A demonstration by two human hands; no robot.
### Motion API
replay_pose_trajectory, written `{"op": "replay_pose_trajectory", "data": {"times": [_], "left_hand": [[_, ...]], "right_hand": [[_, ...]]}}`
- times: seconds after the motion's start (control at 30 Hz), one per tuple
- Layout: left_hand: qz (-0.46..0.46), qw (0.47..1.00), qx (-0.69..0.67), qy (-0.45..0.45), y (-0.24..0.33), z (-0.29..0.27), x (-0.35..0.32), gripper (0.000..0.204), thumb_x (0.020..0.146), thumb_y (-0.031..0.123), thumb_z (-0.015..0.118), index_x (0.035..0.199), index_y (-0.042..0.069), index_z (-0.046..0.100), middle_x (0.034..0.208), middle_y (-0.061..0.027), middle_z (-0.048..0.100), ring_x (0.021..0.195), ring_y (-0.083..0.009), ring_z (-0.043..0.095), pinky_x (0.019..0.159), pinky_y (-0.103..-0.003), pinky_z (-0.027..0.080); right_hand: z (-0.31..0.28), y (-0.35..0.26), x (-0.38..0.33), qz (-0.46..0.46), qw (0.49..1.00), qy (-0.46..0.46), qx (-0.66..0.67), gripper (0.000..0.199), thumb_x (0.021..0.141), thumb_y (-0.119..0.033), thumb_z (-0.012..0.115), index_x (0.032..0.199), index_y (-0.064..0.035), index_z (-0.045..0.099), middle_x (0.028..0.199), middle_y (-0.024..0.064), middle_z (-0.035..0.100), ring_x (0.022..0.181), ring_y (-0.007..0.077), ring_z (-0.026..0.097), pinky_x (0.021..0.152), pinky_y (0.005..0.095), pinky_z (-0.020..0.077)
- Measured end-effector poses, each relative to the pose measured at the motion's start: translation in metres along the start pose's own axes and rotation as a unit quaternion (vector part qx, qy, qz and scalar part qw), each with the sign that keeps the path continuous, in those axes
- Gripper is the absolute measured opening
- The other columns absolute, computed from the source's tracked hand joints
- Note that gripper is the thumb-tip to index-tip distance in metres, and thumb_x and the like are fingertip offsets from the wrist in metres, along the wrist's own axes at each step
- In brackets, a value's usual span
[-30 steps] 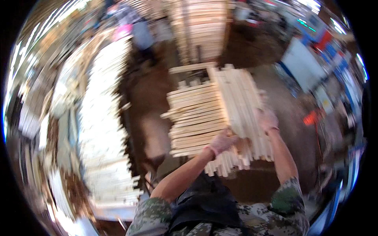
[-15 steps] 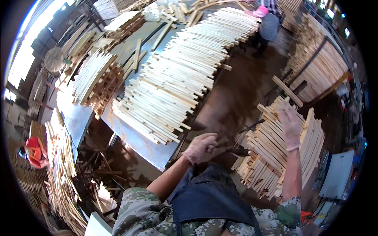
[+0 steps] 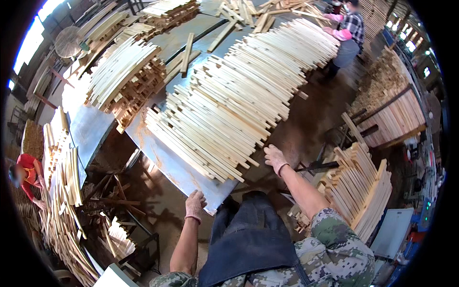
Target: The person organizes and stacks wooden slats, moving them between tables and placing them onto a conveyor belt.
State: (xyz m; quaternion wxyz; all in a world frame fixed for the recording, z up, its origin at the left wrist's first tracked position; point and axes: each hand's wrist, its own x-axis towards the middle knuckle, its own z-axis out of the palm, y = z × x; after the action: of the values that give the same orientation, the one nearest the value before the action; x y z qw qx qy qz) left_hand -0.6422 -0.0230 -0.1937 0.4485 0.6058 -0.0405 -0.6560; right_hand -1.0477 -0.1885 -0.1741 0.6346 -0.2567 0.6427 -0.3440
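Observation:
A long row of pale wooden strips (image 3: 224, 105) lies side by side on the metal-topped table (image 3: 165, 160) ahead of me. My left hand (image 3: 195, 204), in a light knit glove, is beside the table's near corner; its fingers are curled together and nothing shows in them. My right hand (image 3: 275, 159), gloved too, hovers just off the right-hand ends of the nearest strips. Its fingers are partly spread and it holds nothing. Below my right forearm, which hides part of it, is a second stack of strips (image 3: 356, 179).
At the far end of the table stands a person in a checked shirt (image 3: 354, 26) and pink gloves. A person in red (image 3: 29, 174) works at the left beside loose strips (image 3: 62, 205). A block of stacked strips (image 3: 124, 76) sits at the table's left; a wooden bin (image 3: 394, 117) stands right.
My right hand has swung left from above the right stack to the table row's near end. My left hand has dropped toward the table corner. The view has turned to the right.

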Motion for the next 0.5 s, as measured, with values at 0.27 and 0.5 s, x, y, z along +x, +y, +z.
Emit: {"op": "replay_pose_trajectory", "data": {"times": [0.27,0.5], "left_hand": [[-0.016,0.991,0.123,0.045,0.013,0.032,0.048,0.092,0.096,0.033,0.072,0.169,0.008,0.023,0.14,-0.0182,0.06,0.118,-0.0281,0.061,0.089,-0.044,0.056],[0.075,0.976,0.161,0.129,0.009,0.088,0.088,0.075,0.093,0.024,0.071,0.155,0.003,0.035,0.084,-0.003,0.061,0.069,-0.012,0.055,0.058,-0.034,0.046]], "right_hand": [[-0.009,0.006,0.121,-0.011,0.981,0.162,0.104,0.056,0.099,-0.043,0.07,0.141,-0.0069,0.065,0.136,0.0078,0.066,0.122,0.0204,0.058,0.103,0.0381,0.0473],[0.024,-0.005,0.131,-0.024,0.982,0.166,0.088,0.074,0.099,-0.043,0.071,0.142,0.0145,0.052,0.141,0.0223,0.061,0.127,0.0277,0.057,0.113,0.0388,0.0419]]}}
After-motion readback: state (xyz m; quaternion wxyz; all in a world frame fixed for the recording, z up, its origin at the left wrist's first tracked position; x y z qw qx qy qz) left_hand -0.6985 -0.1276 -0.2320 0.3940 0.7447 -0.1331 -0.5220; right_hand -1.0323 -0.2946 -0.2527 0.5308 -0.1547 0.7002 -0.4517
